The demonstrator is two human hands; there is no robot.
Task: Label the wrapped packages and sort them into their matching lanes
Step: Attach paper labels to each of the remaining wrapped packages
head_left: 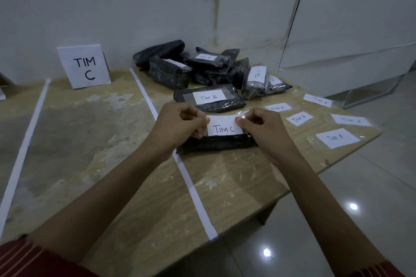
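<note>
A white paper label reading "TIM C" (224, 128) is stretched just above a black wrapped package (216, 144) on the wooden table (94, 146). My left hand (180, 123) pinches the label's left end and my right hand (258, 125) pinches its right end with clear tape. Behind it lies a black package labelled "TIM B" (209, 98). A heap of black wrapped packages (193, 65) sits at the back, some with labels. A folded sign reading "TIM C" (84, 66) stands in the lane to the left.
Several loose "TIM A" labels (336, 138) with tape lie on the table's right part. White tape strips (191, 189) (24, 141) mark the lanes. The table's right edge drops to a tiled floor (360, 209). A wall stands close behind.
</note>
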